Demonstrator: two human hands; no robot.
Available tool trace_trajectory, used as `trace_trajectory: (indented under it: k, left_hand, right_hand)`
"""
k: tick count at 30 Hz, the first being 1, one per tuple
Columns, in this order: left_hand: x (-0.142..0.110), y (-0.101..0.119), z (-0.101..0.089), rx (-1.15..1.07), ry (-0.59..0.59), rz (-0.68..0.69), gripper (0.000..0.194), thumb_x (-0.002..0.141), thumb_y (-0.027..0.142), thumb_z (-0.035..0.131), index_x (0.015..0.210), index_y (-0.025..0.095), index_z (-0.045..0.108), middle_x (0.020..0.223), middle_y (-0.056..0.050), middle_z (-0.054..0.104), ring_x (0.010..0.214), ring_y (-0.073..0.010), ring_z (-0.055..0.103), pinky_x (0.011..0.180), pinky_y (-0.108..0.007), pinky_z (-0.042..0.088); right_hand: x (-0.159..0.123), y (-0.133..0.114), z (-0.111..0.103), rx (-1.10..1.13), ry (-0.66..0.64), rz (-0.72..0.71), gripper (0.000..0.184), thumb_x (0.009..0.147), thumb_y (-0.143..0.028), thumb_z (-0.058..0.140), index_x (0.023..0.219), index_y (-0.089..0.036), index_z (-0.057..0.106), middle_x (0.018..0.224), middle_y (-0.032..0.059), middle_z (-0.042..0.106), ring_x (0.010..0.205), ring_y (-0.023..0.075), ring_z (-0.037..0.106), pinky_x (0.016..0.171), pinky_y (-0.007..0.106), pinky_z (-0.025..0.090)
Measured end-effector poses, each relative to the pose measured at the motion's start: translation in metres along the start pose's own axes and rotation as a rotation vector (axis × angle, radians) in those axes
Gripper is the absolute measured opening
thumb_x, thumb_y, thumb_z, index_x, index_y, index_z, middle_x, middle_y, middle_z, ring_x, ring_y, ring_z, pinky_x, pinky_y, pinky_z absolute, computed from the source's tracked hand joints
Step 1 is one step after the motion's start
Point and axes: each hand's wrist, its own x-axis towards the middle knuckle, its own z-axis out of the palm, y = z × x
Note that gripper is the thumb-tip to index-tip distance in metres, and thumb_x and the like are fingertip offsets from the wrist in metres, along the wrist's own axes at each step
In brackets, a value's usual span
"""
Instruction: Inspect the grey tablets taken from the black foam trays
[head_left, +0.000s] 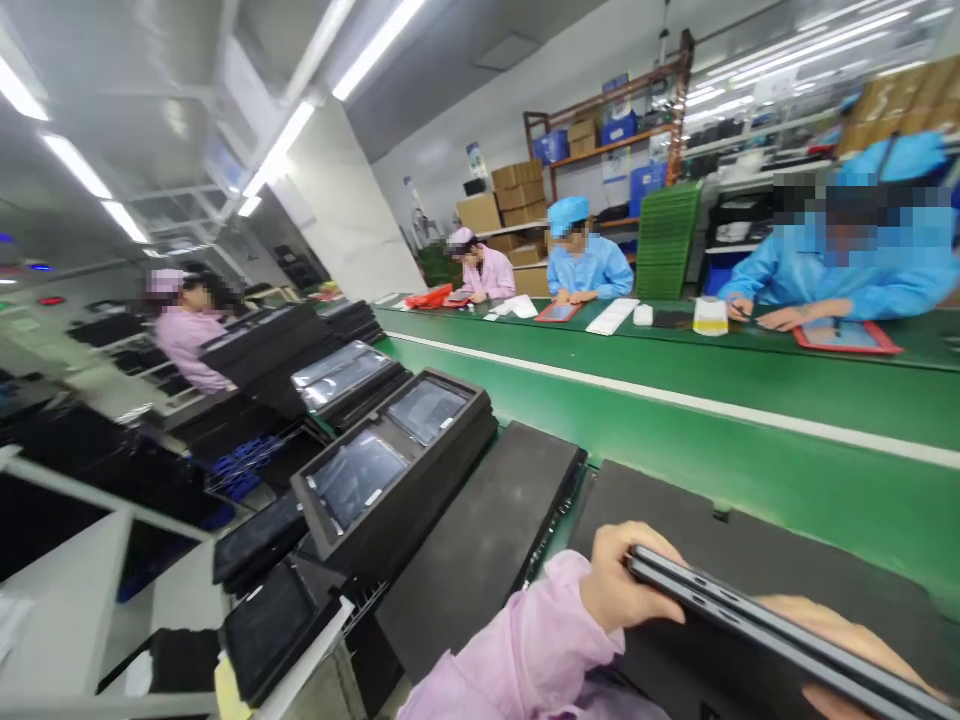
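Note:
My left hand [626, 580] is closed around the near-left end of two slim dark tablets [750, 630], its thumb below and its fingers over the top. The tablets lie face to face as a stack, tilted, with their metallic edges and small slots toward me. My right hand [847, 630] grips the same stack farther right, partly hidden behind it. Beneath them is a flat black foam tray [667, 510] on the green table. Left of it lies another black foam slab [491, 500].
A stack of black foam trays [450, 450] holds tablets [360, 475] in its top recesses. More tray stacks [349, 375] stand behind. The green table [675, 400] has a white stripe. Across it, several workers in blue or pink handle red-framed tablets [847, 335].

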Motion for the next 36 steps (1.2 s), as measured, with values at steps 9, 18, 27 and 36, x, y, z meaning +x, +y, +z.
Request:
trace_trajectory:
  k: [9, 18, 27, 36]
  left_hand:
    - [-0.005, 0.015, -0.019, 0.091, -0.142, -0.094, 0.057, 0.053, 0.07, 0.068, 0.077, 0.018, 0.068, 0.073, -0.01, 0.073, 0.067, -0.0227, 0.07, 0.063, -0.033, 0.057]
    - [-0.011, 0.009, -0.016, 0.181, -0.075, -0.044, 0.055, 0.052, 0.073, 0.066, 0.067, 0.02, 0.065, 0.063, -0.006, 0.072, 0.06, -0.022, 0.069, 0.057, -0.034, 0.056]
    - [-0.005, 0.009, -0.019, 0.004, -0.125, 0.073, 0.037, 0.065, 0.052, 0.073, 0.088, 0.024, 0.068, 0.077, -0.004, 0.074, 0.068, -0.0198, 0.07, 0.062, -0.032, 0.057]
    - [-0.003, 0.013, -0.024, 0.049, -0.09, 0.021, 0.032, 0.063, 0.05, 0.075, 0.076, 0.022, 0.066, 0.068, -0.003, 0.072, 0.063, -0.022, 0.069, 0.057, -0.035, 0.057]
  right_hand:
    - [0.023, -0.047, -0.003, 0.239, -0.162, -0.161, 0.029, 0.075, -0.046, 0.069, 0.096, -0.026, 0.068, 0.085, 0.0095, 0.073, 0.081, 0.0253, 0.069, 0.072, 0.04, 0.057]
    - [0.022, -0.043, -0.003, 0.337, -0.217, -0.184, 0.034, 0.077, -0.04, 0.069, 0.11, -0.031, 0.064, 0.092, 0.0066, 0.073, 0.087, 0.0244, 0.068, 0.075, 0.043, 0.055]
    - [0.026, -0.039, -0.003, 0.353, -0.231, -0.188, 0.037, 0.077, -0.036, 0.07, 0.113, -0.029, 0.063, 0.097, 0.0068, 0.072, 0.092, 0.0221, 0.066, 0.079, 0.04, 0.054]
    - [0.028, -0.039, -0.004, 0.317, -0.248, -0.189, 0.036, 0.074, -0.035, 0.072, 0.108, -0.025, 0.064, 0.1, 0.0063, 0.071, 0.094, 0.0194, 0.065, 0.081, 0.035, 0.053]
